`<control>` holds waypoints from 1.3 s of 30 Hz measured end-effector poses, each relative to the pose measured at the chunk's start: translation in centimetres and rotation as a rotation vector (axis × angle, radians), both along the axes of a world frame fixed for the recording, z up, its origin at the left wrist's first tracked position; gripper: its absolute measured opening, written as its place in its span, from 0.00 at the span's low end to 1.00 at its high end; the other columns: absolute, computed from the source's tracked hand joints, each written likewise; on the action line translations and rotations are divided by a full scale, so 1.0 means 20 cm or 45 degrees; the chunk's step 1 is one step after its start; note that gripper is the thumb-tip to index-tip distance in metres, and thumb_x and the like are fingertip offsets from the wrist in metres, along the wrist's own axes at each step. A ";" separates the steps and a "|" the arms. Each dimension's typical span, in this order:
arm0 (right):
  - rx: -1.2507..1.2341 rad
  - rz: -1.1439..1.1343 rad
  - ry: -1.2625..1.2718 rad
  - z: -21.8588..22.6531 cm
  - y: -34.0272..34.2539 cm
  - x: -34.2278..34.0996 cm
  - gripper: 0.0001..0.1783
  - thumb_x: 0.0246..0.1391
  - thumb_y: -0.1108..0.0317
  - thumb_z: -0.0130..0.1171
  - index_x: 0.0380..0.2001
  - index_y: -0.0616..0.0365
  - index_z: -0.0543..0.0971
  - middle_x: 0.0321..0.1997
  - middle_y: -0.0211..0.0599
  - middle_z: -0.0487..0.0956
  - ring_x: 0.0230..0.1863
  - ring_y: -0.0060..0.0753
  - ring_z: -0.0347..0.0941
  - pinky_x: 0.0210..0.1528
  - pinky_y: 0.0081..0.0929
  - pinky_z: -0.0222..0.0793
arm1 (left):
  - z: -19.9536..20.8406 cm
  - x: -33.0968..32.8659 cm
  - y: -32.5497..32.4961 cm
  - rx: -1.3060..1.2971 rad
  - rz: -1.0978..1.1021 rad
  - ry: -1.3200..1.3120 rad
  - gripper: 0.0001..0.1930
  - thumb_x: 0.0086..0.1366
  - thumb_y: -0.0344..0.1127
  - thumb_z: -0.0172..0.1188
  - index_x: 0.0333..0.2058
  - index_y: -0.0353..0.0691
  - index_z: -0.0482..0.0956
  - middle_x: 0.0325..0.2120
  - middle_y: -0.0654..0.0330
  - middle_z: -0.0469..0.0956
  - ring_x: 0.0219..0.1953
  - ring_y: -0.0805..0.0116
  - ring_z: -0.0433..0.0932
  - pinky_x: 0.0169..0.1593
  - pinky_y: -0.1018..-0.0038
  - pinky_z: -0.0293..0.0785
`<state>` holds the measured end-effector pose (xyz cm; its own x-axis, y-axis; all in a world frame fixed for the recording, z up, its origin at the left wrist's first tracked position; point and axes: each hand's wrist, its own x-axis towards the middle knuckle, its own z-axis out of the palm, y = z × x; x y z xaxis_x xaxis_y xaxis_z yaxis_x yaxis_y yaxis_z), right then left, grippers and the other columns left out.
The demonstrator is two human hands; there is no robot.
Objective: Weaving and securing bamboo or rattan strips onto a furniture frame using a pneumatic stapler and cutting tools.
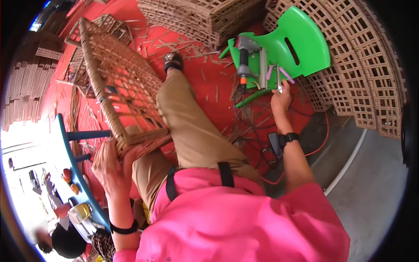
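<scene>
My left hand [111, 168] is closed round the near corner of a woven wicker basket [126, 102], which tilts against my left leg. On the right, my right hand [281, 100] reaches to the front edge of a green plastic chair [307, 48]. Its fingers close on the metal end of a silver hand tool with two pinkish-purple grips [286, 75]; the tool's exact kind is hard to make out. A pneumatic nail gun [245, 59] lies on the chair seat beside that tool, its orange-collared hose fitting pointing toward me.
Wicker baskets [179, 19] stand at the back, and stacked ones [349, 56] rise at the right. Cane scraps [192, 50] litter the red floor [209, 83]. Dark hoses and a red cord [321, 146] run near my right arm. A blue chair [78, 170] stands at left; another person [67, 240] is beyond it.
</scene>
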<state>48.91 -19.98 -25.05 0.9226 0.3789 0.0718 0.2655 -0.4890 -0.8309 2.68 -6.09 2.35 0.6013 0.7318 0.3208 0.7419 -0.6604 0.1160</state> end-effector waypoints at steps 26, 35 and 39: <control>-0.880 0.415 -0.060 -0.10 0.93 0.12 0.63 0.49 0.50 0.71 0.74 0.72 0.45 0.58 0.67 0.78 0.58 0.64 0.77 0.59 0.50 0.72 | 0.08 0.08 0.01 -0.156 0.008 -0.086 0.22 0.54 0.50 0.75 0.38 0.41 0.78 0.24 0.60 0.71 0.26 0.59 0.74 0.33 0.64 0.69; -0.037 0.542 -0.044 0.02 0.82 0.36 0.51 0.48 0.68 0.69 0.70 0.73 0.54 0.48 0.51 0.81 0.44 0.45 0.80 0.49 0.39 0.75 | 0.06 0.04 0.00 -0.199 0.055 -0.236 0.21 0.58 0.48 0.72 0.40 0.41 0.75 0.27 0.59 0.74 0.31 0.58 0.77 0.39 0.63 0.72; 0.413 0.749 0.294 0.75 0.60 0.06 0.40 0.53 0.78 0.65 0.68 0.65 0.59 0.39 0.39 0.80 0.33 0.26 0.77 0.36 0.28 0.76 | 0.05 0.04 -0.01 -0.154 0.035 -0.327 0.20 0.58 0.46 0.71 0.38 0.41 0.74 0.27 0.58 0.75 0.34 0.57 0.78 0.41 0.61 0.73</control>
